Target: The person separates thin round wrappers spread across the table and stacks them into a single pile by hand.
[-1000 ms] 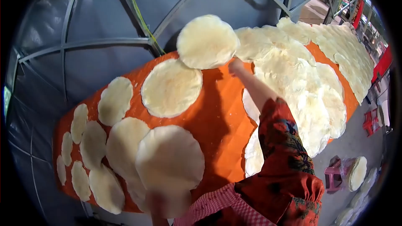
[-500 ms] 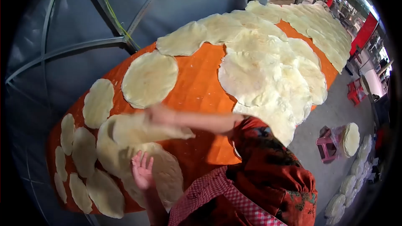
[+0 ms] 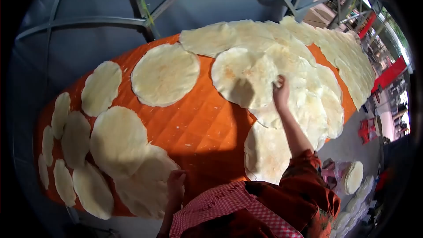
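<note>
The right hand (image 3: 282,92) is right of the frame's centre, beside the right edge of a thin, round, cream-coloured flatbread with faint brown patches (image 3: 231,68). Its fingers are bent inward, but I cannot tell whether they pinch that edge. This flatbread lies in the upper middle of the frame, its right side among a pale mass of overlapping flatbreads (image 3: 304,88).

The left hand (image 3: 177,181) is low in the frame, left of centre, at the right edge of a shadowed, cream-coloured flatbread (image 3: 145,185); I cannot tell how wide its fingers are or whether they grip anything. A smoother, round, pale flatbread (image 3: 119,139) overlaps that one at its upper left.

Bare orange covering shows on the tabletop (image 3: 207,119) between the two groups. Another round, cream-coloured flatbread (image 3: 165,75) lies by itself at the upper left of centre, and smaller-looking pale ovals (image 3: 61,114) fill the frame's left side
</note>
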Demonstrator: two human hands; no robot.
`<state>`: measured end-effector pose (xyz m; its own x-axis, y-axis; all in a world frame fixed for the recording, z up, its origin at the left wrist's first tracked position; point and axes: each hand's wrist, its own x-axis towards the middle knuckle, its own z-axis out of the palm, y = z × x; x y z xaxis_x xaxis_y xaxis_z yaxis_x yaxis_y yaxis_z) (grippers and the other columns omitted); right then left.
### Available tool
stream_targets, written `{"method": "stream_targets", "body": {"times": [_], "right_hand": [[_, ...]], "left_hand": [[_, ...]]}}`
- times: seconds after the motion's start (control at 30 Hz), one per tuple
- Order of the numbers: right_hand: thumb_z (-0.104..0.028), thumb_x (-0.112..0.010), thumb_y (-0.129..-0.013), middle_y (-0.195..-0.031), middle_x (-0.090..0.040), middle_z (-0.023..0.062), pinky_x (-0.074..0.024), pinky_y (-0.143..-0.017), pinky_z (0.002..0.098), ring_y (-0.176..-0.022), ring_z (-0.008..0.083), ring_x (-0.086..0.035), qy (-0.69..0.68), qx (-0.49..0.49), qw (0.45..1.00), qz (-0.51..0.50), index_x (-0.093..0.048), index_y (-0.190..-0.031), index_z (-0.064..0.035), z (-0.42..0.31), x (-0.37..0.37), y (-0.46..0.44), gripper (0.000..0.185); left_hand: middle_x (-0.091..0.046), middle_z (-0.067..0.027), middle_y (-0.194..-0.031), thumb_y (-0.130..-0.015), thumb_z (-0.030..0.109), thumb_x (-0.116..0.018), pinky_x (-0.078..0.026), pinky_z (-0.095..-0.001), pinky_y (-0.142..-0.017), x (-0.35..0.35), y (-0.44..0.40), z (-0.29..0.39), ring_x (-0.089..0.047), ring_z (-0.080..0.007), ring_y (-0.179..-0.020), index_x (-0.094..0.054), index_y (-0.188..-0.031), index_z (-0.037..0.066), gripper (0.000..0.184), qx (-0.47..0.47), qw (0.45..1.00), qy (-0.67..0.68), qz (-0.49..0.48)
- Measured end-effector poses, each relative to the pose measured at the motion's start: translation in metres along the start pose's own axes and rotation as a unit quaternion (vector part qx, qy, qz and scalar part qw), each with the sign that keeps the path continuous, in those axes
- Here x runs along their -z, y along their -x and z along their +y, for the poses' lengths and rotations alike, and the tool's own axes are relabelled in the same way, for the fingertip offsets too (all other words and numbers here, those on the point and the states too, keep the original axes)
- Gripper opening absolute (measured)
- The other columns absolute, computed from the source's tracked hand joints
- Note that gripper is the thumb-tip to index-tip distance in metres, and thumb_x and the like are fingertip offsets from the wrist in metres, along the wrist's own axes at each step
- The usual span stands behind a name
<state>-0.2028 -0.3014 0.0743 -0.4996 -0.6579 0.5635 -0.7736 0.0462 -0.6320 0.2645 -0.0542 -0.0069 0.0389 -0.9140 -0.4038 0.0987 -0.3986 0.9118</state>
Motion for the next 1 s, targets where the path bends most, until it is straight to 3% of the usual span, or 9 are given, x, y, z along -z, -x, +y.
{"method": "stream_targets", "body": {"times": [0.07,0.1,0.17,0.27,0.47,0.57,0.7,0.87,1.0], "right_hand": [[-0.003,-0.061,-0.081,-0.094,-0.066,0.011,-0.0519,-0.07,0.0315,-0.081,0.0203,-0.064,-0.157,-0.066,0.952,-0.254,-0.061,-0.1,0.0024,-0.008,-0.051,0.037,0.02],[-0.004,-0.063,-0.081,-0.092,-0.065,0.0091,-0.0524,-0.067,0.0295,-0.08,0.017,-0.063,-0.335,-0.178,0.861,-0.338,-0.061,-0.101,0.002,-0.033,-0.077,0.058,0.02],[-0.007,-0.066,-0.08,-0.091,-0.064,0.0114,-0.0527,-0.066,0.0292,-0.079,0.0187,-0.062,-0.289,-0.174,0.864,-0.375,-0.058,-0.103,0.0064,-0.057,-0.158,0.088,0.028],[-0.015,-0.071,-0.077,-0.083,-0.06,0.0127,-0.0497,-0.06,0.032,-0.073,0.0231,-0.061,-0.346,-0.432,0.742,-0.377,-0.057,-0.082,0.0022,-0.134,-0.218,0.082,0.023],[-0.014,-0.074,-0.071,-0.085,-0.063,0.0147,-0.0507,-0.062,0.0377,-0.072,0.0297,-0.062,-0.272,-0.485,0.788,-0.263,-0.063,-0.088,0.0043,-0.18,-0.305,0.09,0.028],[-0.013,-0.072,-0.07,-0.086,-0.066,0.0134,-0.0508,-0.067,0.0394,-0.079,0.031,-0.064,-0.257,-0.452,0.783,-0.342,-0.064,-0.093,0.0043,-0.149,-0.346,0.077,0.03],[-0.013,-0.066,-0.07,-0.084,-0.066,0.0173,-0.0502,-0.072,0.0395,-0.081,0.0312,-0.065,-0.175,0.014,0.956,-0.237,-0.064,-0.095,0.0,-0.234,-0.33,0.024,0.028],[-0.002,-0.058,-0.067,-0.081,-0.061,0.0198,-0.0477,-0.07,0.0405,-0.079,0.0383,-0.059,-0.262,0.308,0.866,-0.293,-0.061,-0.081,0.0001,-0.401,-0.197,0.001,0.014],[0.004,-0.055,-0.066,-0.091,-0.06,0.019,-0.0478,-0.071,0.0405,-0.084,0.0361,-0.059,-0.253,0.468,0.763,-0.367,-0.06,-0.091,-0.0024,-0.441,-0.045,0.081,0.026]], "left_hand": [[-0.06,-0.0079,-0.095,-0.088,0.003,-0.05,-0.047,-0.0273,-0.077,-0.006,-0.002,0.004,-0.058,-0.0159,-0.086,-0.056,-0.1,0.002,0.013,0.014,0.999,0.043,0.016],[-0.061,-0.0074,-0.094,-0.087,0.002,-0.05,-0.046,-0.0249,-0.078,-0.008,-0.003,0.007,-0.057,-0.0141,-0.086,-0.057,-0.1,0.001,0.014,0.021,0.998,0.059,0.018],[-0.061,-0.0085,-0.094,-0.087,0.002,-0.049,-0.047,-0.0268,-0.079,-0.009,-0.004,0.021,-0.058,-0.0156,-0.087,-0.056,-0.099,0.0,0.014,0.044,0.998,0.008,0.031],[-0.06,-0.0106,-0.095,-0.087,0.002,-0.048,-0.049,-0.0303,-0.079,-0.006,0.001,0.046,-0.058,-0.0186,-0.087,-0.055,-0.1,-0.001,0.015,0.047,0.997,0.036,0.04],[-0.058,-0.0112,-0.102,-0.091,0.009,-0.048,-0.05,-0.0341,-0.079,0.031,0.031,0.048,-0.058,-0.0207,-0.091,-0.052,-0.101,0.003,0.012,0.05,0.981,0.124,0.14],[-0.058,-0.0108,-0.103,-0.091,0.01,-0.048,-0.05,-0.0347,-0.08,0.039,0.044,0.043,-0.058,-0.021,-0.091,-0.051,-0.101,0.004,0.012,0.03,0.978,0.143,0.147],[-0.058,-0.0109,-0.104,-0.092,0.012,-0.051,-0.049,-0.0351,-0.08,0.053,0.047,0.029,-0.058,-0.0214,-0.091,-0.051,-0.101,0.005,0.012,-0.008,0.979,0.174,0.103],[-0.057,-0.0118,-0.111,-0.093,0.023,-0.052,-0.049,-0.0375,-0.083,0.069,0.03,0.04,-0.058,-0.0221,-0.096,-0.051,-0.109,0.005,0.024,-0.08,0.961,0.248,0.089],[-0.053,-0.0119,-0.125,-0.092,0.047,-0.046,-0.04,-0.0477,-0.096,0.094,0.004,0.051,-0.048,-0.0313,-0.117,-0.054,-0.12,0.014,0.044,-0.112,0.854,0.508,0.001]]}}
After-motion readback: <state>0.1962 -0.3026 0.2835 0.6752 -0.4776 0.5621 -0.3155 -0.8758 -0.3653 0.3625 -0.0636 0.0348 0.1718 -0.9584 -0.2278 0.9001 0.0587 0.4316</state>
